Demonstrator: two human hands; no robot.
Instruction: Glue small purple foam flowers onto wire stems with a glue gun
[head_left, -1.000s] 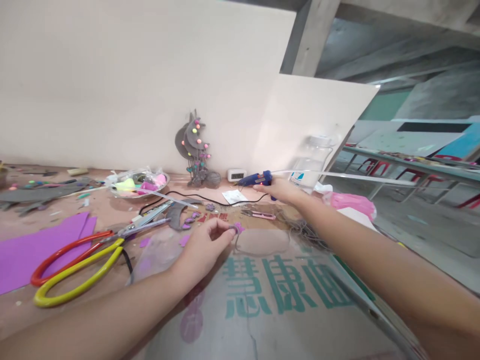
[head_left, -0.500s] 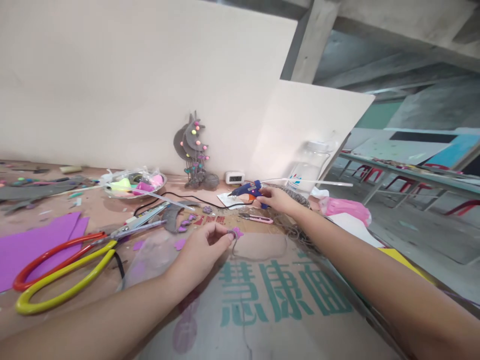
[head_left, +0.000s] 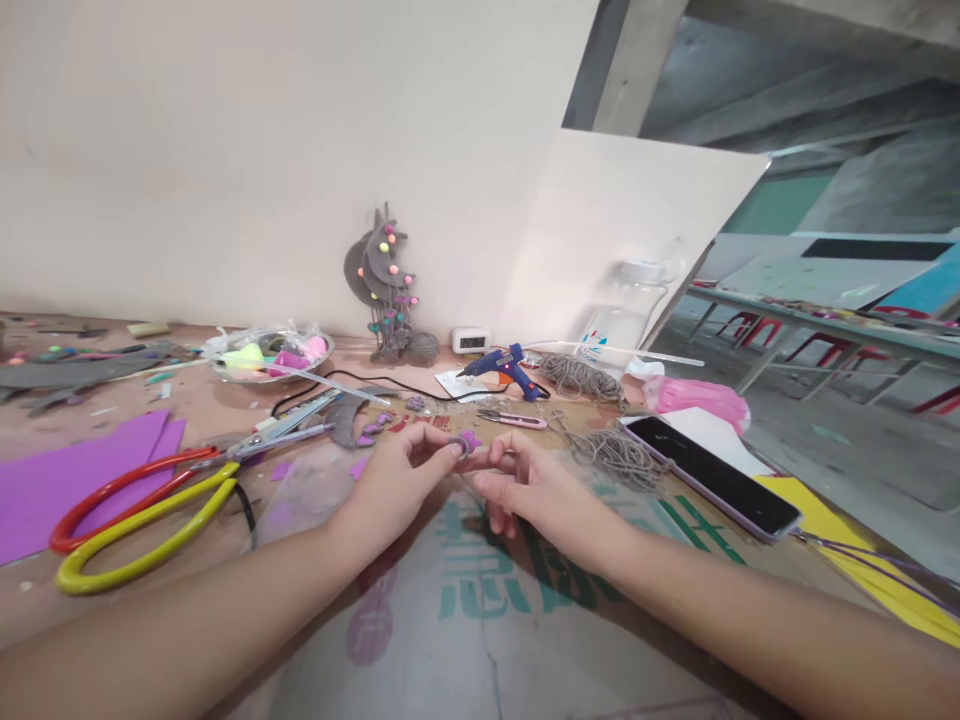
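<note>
Between the thumb and index finger of my left hand (head_left: pixel 409 475) is a small purple flower-shaped piece (head_left: pixel 470 440) with grey yarn around its near side. My right hand (head_left: pixel 525 480) is close against it from the right, its fingers curled. What lies between those fingers is hidden, though a yarn strand runs toward them. Both hands are above the printed cardboard (head_left: pixel 480 600). Beyond them, a blue glue gun (head_left: pixel 504 366) rests on the table, apart from my hands, and pink-handled thread snips (head_left: pixel 517 420) lie nearer.
Large scissors (head_left: pixel 150 510) and purple sheets (head_left: pixel 82 485) lie left. A dish of coloured pieces (head_left: pixel 270 355), a grey moon ornament (head_left: pixel 382 275) and a small clock (head_left: pixel 471 341) stand behind. Grey yarn (head_left: pixel 619 455), a phone (head_left: pixel 712 475) and a clear bottle (head_left: pixel 619 310) are right.
My right hand has let go of the glue gun and come back toward me, to the purple piece in my left hand. The phone, earlier behind my right arm, now shows.
</note>
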